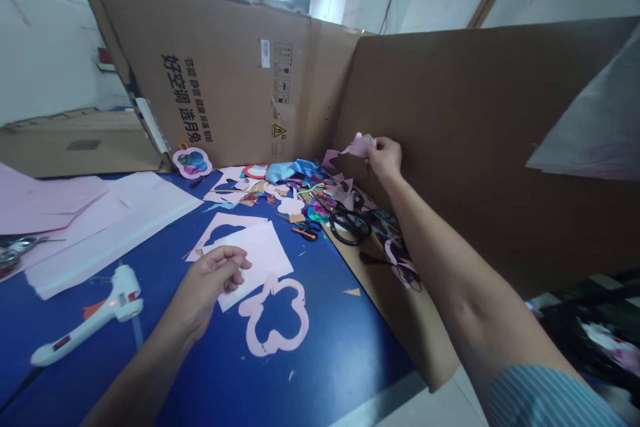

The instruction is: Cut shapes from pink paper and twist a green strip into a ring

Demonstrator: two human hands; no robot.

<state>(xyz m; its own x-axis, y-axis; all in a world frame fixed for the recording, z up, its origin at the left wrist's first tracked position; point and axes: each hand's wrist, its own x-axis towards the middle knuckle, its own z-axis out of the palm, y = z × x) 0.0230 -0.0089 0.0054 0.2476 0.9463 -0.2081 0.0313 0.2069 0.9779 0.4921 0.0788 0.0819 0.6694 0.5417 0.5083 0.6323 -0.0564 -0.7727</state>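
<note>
My right hand (386,161) reaches to the far corner by the cardboard wall. Its fingertips pinch a pale pink paper scrap (356,146), raised over a heap of offcuts. Above the blue table hovers my left hand (219,280), fingers loosely curled and nothing visible in them. Beneath and beyond that hand lie a square of pale paper (267,250) and a pink sheet with a cut-out hole (220,221). Just right of it rests a flower-shaped pink paper frame (303,317) with an open middle.
Black-handled scissors (350,225) and smaller orange-and-black scissors (305,233) lie by the heap. A white glue gun (113,307) rests at left, its light glowing, near large pink sheets (50,200). A finished-looking flower ornament (193,163) leans against the cardboard wall (225,80).
</note>
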